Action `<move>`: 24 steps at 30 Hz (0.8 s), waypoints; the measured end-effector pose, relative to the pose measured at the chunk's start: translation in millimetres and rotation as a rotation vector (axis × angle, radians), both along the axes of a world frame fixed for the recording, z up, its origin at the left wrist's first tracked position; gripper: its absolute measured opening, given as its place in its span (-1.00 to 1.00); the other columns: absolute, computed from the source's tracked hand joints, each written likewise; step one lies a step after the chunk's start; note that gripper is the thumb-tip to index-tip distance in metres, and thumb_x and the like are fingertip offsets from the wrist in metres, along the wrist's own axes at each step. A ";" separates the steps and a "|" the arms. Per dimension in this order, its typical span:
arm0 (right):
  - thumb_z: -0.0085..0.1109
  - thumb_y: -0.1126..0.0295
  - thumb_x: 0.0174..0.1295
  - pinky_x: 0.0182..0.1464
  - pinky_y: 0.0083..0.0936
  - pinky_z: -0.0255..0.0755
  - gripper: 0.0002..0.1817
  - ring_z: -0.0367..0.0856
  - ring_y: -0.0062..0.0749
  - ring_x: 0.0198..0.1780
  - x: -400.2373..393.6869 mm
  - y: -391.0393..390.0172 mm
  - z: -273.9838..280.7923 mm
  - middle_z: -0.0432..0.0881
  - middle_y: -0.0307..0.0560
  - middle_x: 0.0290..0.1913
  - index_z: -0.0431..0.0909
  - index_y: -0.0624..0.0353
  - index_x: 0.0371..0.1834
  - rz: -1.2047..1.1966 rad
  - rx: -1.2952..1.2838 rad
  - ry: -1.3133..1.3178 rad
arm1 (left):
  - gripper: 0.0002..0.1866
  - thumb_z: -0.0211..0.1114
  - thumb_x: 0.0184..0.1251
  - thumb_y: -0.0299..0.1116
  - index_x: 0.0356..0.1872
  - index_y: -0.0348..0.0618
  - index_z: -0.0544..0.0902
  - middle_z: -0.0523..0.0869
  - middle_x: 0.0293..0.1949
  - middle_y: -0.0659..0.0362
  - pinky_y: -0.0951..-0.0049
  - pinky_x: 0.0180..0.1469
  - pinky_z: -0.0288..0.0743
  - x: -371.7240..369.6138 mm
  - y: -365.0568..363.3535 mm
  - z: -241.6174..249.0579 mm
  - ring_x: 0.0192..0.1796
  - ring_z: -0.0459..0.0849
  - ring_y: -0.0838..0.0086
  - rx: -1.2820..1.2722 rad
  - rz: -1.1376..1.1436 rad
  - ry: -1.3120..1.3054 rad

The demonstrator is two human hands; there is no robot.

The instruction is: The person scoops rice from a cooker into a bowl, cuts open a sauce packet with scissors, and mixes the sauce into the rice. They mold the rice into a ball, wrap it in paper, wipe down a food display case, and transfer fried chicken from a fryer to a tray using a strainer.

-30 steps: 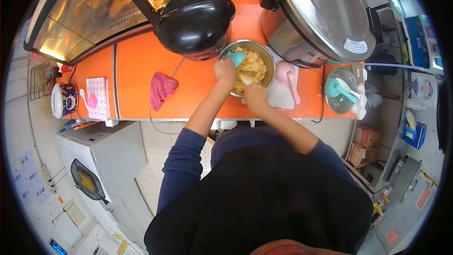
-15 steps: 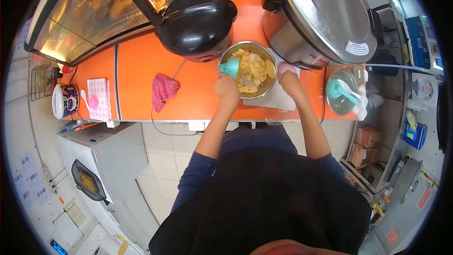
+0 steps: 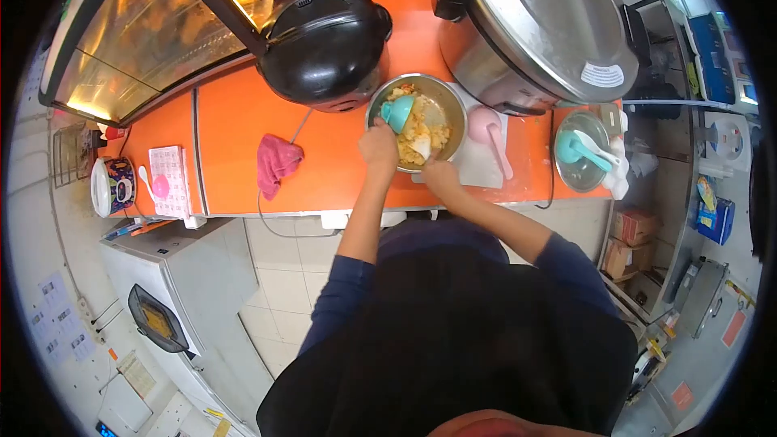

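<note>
A steel bowl point(image 3: 458, 113) of yellowish rice-like food point(image 3: 414, 133) stands near the counter's front edge. My left hand point(image 3: 379, 148) is closed on a teal scoop point(image 3: 397, 114), whose cup is inside the bowl at the left. At the bowl's lower right rim, my right hand point(image 3: 441, 176) is closed round the handle of a white spoon point(image 3: 421, 146), its head in the food. Just right of the bowl, a pink scoop point(image 3: 484, 126) lies on a pale sheet point(image 3: 477, 166).
Behind the bowl stand a black cooker point(image 3: 324, 48) and a large steel cooker point(image 3: 550, 32). A glass bowl point(image 3: 571, 174) with utensils is at the right. Leftwards lie a red cloth point(image 3: 278, 163) and a pink patterned pad point(image 3: 167, 170).
My right hand has moved left and down from the pink scoop to the bowl's front rim, where it now holds the white spoon. The food is spread differently, baring some of the bowl's bottom.
</note>
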State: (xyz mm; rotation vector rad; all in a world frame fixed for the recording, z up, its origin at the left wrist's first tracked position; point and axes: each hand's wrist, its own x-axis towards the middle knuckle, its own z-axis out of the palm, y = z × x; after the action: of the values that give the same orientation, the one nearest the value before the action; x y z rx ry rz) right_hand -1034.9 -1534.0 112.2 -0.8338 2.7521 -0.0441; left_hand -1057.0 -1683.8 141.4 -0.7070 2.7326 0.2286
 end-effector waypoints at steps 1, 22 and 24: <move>0.04 0.42 -0.02 -0.57 -0.49 0.49 -0.62 0.63 -0.32 -0.56 -2.3 -8.0 0.6 0.59 0.06 -0.60 0.48 0.58 -0.22 0.000 0.004 0.003 | -0.75 0.05 0.19 -0.41 -0.13 -0.29 0.50 0.68 -0.43 0.07 0.40 -0.42 0.57 -3.1 -1.3 -5.0 -0.36 0.70 0.32 -0.082 -0.087 0.043; 0.00 0.39 0.09 -0.38 -0.40 0.52 -0.82 0.67 -0.29 -0.33 -14.4 -10.7 45.3 0.65 -0.03 -0.42 0.65 0.09 -0.43 -0.038 0.131 -0.153 | -0.83 0.08 0.13 -0.41 -0.26 -0.20 0.49 0.62 -0.58 0.16 0.46 -0.59 0.52 7.5 -24.8 -9.5 -0.59 0.65 0.40 -0.347 -0.298 0.271; -0.04 0.37 0.13 -0.42 -0.43 0.49 -0.79 0.67 -0.30 -0.33 -43.3 19.8 47.3 0.64 0.02 -0.41 0.63 0.13 -0.41 -0.035 -0.020 -0.213 | -0.87 0.08 0.14 -0.41 -0.30 -0.19 0.49 0.62 -0.58 0.17 0.46 -0.59 0.53 15.6 -16.5 4.5 -0.59 0.66 0.41 -0.369 -0.228 0.265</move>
State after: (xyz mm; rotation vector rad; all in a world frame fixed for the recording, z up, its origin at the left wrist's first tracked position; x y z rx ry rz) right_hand -1078.2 -1514.2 159.4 -0.7393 2.5700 -0.1584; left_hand -1041.5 -1700.2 145.9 -0.4713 3.1194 -0.2592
